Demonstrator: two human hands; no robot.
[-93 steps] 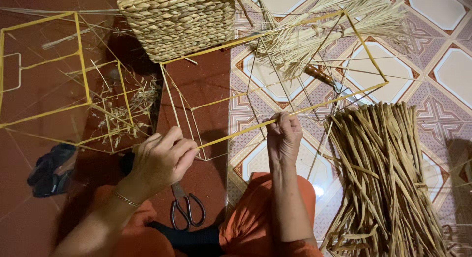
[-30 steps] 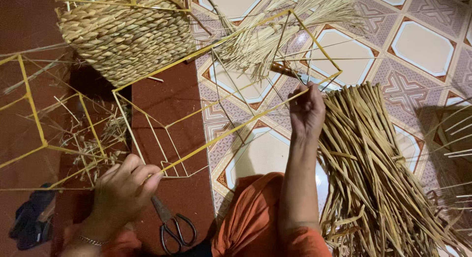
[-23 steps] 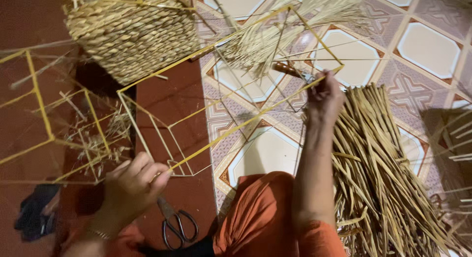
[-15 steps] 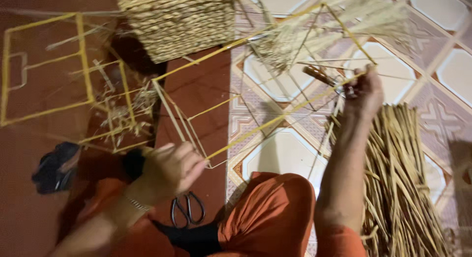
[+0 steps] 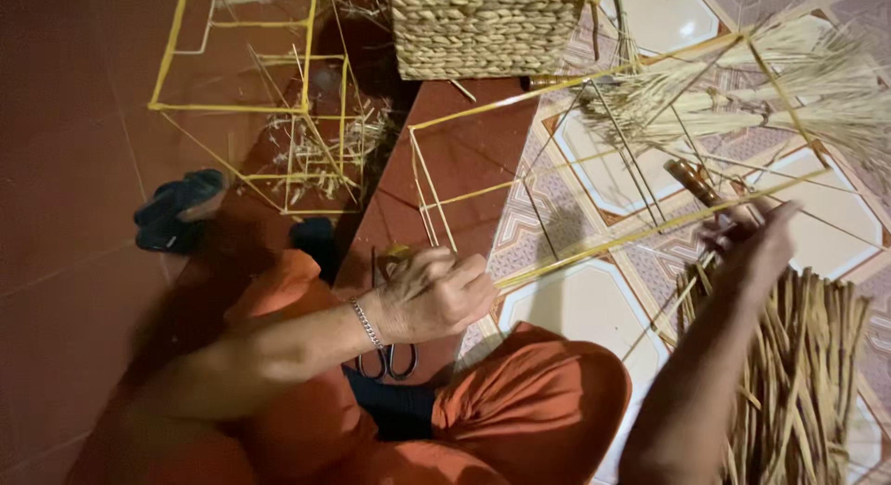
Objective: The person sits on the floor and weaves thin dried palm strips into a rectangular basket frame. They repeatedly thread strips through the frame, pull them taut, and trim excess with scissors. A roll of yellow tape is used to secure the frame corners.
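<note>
My left hand (image 5: 432, 295), a chain bracelet on its wrist, is closed around the near corner of a yellow wire frame (image 5: 594, 248) that slants up to the right over the floor. My right hand (image 5: 752, 239) is blurred and stretched out over the frame's far end. It is just above a bundle of dried straw strands (image 5: 803, 374) and beside a wooden-handled tool (image 5: 691, 179). Whether it holds a strand is not clear. I sit cross-legged in orange trousers (image 5: 534, 401).
A woven basket (image 5: 483, 25) stands at the top. More yellow wire frames (image 5: 251, 95) with straw scraps lie at the upper left. Scissors (image 5: 385, 360) rest under my left wrist. A dark shoe (image 5: 176, 206) lies at left, and a loose straw sheaf (image 5: 742, 100) at the upper right.
My right hand has moved from near my knee out to the right along the frame's bar, up to the straw bundle. My left hand has kept its hold on the frame's near corner.
</note>
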